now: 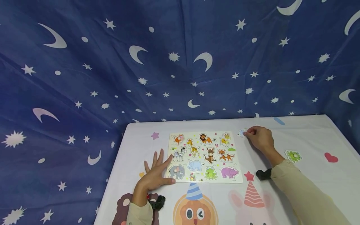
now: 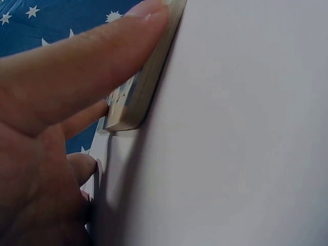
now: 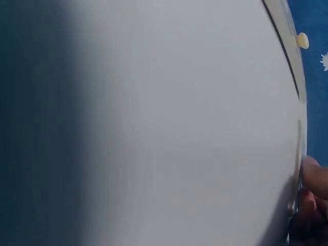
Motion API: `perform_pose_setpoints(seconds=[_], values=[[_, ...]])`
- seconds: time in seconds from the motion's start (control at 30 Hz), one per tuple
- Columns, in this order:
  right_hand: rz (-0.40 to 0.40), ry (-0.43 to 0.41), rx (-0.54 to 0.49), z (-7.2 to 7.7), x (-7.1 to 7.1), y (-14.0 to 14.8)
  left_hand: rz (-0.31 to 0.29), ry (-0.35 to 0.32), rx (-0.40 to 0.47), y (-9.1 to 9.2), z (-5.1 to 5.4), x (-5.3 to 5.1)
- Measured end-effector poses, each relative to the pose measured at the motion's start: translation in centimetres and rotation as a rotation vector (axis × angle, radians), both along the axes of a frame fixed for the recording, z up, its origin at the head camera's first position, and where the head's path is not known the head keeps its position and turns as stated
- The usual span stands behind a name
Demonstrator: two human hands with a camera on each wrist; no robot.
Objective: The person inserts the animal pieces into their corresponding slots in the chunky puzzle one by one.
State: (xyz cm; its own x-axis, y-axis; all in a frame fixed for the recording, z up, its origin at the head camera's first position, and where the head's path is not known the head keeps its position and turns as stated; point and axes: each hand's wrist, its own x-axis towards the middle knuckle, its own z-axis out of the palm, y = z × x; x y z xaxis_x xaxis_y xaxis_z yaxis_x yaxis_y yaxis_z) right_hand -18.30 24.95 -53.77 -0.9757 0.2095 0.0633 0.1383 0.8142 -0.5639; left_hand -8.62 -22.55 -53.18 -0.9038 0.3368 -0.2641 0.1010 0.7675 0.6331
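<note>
An animal puzzle board (image 1: 206,137) lies flat on the table. My left hand (image 1: 154,176) is at its lower left corner, fingers spread, with the thumb (image 2: 102,66) against the board's edge (image 2: 156,69) in the left wrist view. Right of the board's top corner, my right hand (image 1: 262,139) pinches a small light blue animal puzzle piece (image 1: 241,133), which lies at table level; the fingers partly cover it. A green frog piece (image 1: 293,156) rests on the table further right. On the board, the rhino picture (image 1: 195,165) and frog picture (image 1: 211,172) show no knob.
The white tablecloth (image 1: 312,137) carries printed figures, including a red heart (image 1: 331,157) and a lion in a party hat (image 1: 195,207). A dark blue curtain (image 1: 174,87) with stars and moons hangs behind the table. Black wrist straps (image 1: 263,174) sit on both arms.
</note>
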Motion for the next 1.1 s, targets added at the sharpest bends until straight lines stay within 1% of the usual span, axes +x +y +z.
perform_pose_setpoints(seconds=[0.13, 0.23, 0.37, 0.47, 0.57, 0.67, 0.77, 0.87, 1.0, 1.1], values=[[0.127, -0.038, 0.042, 0.7, 0.3, 0.2, -0.001, 0.0, -0.001, 0.0, 0.0, 0.1], [0.22, -0.092, 0.053, 1.4, 0.5, 0.2, 0.001, 0.002, -0.005, 0.0, 0.1, 0.1], [0.296, -0.15, 0.05, 2.1, 0.6, 0.4, 0.007, 0.002, -0.01, -0.1, 0.3, 0.2], [0.287, -0.144, 0.048, 2.2, 0.5, 0.6, 0.01, -0.003, -0.017, -0.1, 0.3, 0.2], [0.238, -0.111, 0.056, 2.2, 0.6, 0.6, 0.011, -0.003, -0.014, -0.2, 0.3, 0.3], [0.181, -0.097, 0.065, 2.1, 0.8, 0.4, 0.008, -0.002, -0.006, -0.2, 0.3, 0.2], [0.157, -0.095, 0.061, 1.9, 1.0, 0.2, 0.007, 0.003, -0.002, -0.2, 0.3, 0.1], [0.17, -0.088, 0.057, 1.7, 1.0, 0.2, 0.005, 0.003, -0.005, -0.2, 0.3, 0.1], [0.229, -0.092, 0.052, 1.4, 0.9, 0.6, 0.002, -0.002, -0.003, -0.1, 0.2, 0.0], [0.26, -0.116, 0.025, 1.1, 0.9, 0.9, 0.001, -0.001, -0.004, 0.0, 0.2, 0.0]])
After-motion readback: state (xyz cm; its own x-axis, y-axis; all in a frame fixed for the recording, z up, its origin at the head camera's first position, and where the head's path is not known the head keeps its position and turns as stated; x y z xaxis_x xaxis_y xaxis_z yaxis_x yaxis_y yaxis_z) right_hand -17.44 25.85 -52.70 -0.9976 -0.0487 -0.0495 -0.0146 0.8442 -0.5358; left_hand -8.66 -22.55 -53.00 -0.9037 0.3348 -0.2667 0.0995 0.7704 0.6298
